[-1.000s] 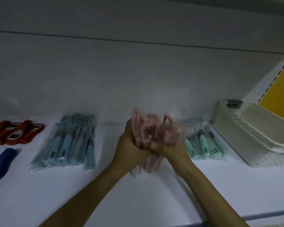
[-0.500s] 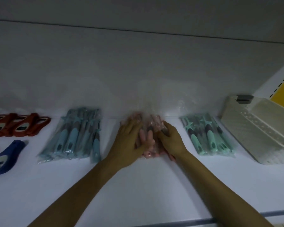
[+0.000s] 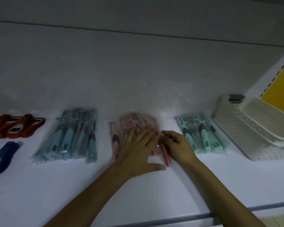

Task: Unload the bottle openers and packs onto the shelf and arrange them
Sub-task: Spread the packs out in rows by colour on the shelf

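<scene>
Pressed pink pack [image 3: 134, 122] flat on shelf [image 3: 56, 185] with left hand [image 3: 136, 153], fingers straight. Touched pack's right edge with right hand [image 3: 180, 145]; could not tell whether grasping.

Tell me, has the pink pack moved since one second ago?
Yes. The pink pack has come down: now it lies flat on the shelf, between the blue pack and the green pack.

No lettering, brand or number is legible: the dark labels [image 3: 14, 129] on the red bottle openers [image 3: 26, 126] at the left edge of the shelf [image 3: 39, 194] are blurred.
</scene>
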Demonstrator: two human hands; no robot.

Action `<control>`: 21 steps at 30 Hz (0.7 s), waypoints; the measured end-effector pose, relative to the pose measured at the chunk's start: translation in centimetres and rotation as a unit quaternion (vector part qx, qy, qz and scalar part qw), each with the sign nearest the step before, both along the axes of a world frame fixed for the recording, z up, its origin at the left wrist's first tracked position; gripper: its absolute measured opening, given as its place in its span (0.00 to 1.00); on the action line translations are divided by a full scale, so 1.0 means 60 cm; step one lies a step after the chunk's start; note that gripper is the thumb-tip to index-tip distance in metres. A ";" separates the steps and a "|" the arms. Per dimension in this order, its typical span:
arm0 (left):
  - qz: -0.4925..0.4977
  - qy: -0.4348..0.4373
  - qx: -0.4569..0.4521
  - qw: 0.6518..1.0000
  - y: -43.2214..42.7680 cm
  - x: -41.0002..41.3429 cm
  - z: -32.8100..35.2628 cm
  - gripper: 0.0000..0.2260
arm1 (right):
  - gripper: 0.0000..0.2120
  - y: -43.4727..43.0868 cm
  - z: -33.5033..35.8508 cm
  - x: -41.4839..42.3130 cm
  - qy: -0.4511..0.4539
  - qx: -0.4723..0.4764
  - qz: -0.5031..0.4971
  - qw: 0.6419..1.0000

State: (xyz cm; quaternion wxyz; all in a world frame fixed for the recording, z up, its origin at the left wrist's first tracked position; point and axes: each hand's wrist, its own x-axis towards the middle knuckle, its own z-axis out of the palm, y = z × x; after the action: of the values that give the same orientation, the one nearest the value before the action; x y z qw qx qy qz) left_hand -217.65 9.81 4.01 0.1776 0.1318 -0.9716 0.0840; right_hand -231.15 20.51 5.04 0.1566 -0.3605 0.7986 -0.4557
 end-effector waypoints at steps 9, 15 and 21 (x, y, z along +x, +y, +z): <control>-0.017 -0.004 0.060 0.998 0.013 -0.018 -0.004 0.30 | 0.14 0.040 -0.012 0.016 -0.160 -0.133 0.041 0.977; -0.095 0.166 0.334 0.923 0.035 -0.016 0.014 0.30 | 0.17 0.048 0.003 0.014 -0.401 -0.262 -0.051 0.877; 0.120 0.354 0.711 0.596 0.058 -0.108 0.091 0.32 | 0.17 0.034 0.044 0.044 -0.356 -0.339 -0.012 0.871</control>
State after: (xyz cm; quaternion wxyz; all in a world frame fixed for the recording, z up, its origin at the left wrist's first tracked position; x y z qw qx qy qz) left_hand -224.11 13.29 9.49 0.3458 0.3510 -0.5600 -0.6661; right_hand -228.51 22.58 7.70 0.2929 -0.1949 0.4895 -0.7979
